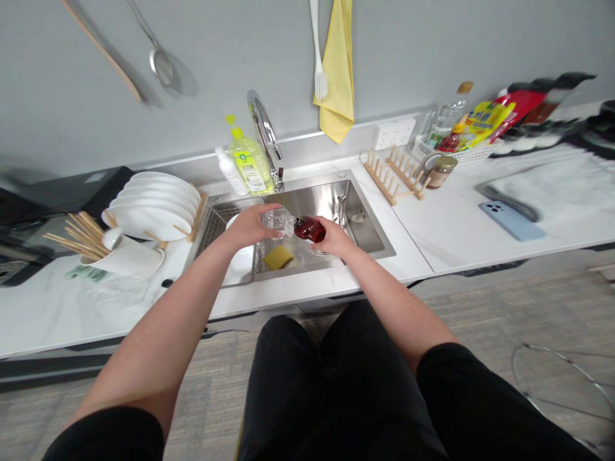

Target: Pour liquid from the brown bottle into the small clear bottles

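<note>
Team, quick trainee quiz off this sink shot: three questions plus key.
1. Which hand holds the dark red container?
2. True or false: the yellow sponge lies in the sink.
3. Fill in: a yellow ____ hangs beside the white utensil.

Key:
1. The right hand.
2. True.
3. Cloth.

Left hand, right hand (both curled)

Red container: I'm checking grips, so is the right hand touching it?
Touching. The head view shows the right hand gripping the right end of the red container, with no gap between.
</note>
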Available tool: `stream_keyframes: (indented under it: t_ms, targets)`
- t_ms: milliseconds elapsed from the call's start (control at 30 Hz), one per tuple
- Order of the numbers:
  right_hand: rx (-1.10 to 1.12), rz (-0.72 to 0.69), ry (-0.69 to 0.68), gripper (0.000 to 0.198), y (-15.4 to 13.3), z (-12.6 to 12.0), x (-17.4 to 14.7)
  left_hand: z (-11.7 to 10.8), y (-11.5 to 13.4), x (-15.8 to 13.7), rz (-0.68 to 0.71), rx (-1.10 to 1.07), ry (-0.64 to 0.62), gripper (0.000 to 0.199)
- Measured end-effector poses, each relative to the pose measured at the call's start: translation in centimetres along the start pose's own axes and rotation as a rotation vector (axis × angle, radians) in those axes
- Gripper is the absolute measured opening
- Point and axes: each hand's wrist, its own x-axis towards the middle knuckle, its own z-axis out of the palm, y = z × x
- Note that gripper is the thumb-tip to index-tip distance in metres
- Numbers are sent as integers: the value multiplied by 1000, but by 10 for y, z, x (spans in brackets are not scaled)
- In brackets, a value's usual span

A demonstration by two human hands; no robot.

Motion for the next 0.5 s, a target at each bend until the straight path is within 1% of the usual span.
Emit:
stream_keyframes:
  t_ms: [67,167,267,500]
  targets:
    - [-1,-11,-9,94,0,-1,0,-1,2,0,-24,5,-10,90]
    - [6,-18,-16,93,-1,-2,0,-3,4,1,-45,81,-24,93]
    - [18,-14,-16,92,-2,-2,0,-5,6,2,-26,139,-23,94]
    - [14,-17,-20,93,-2,-2,-1,-5,1,5,-2,132,-14,92]
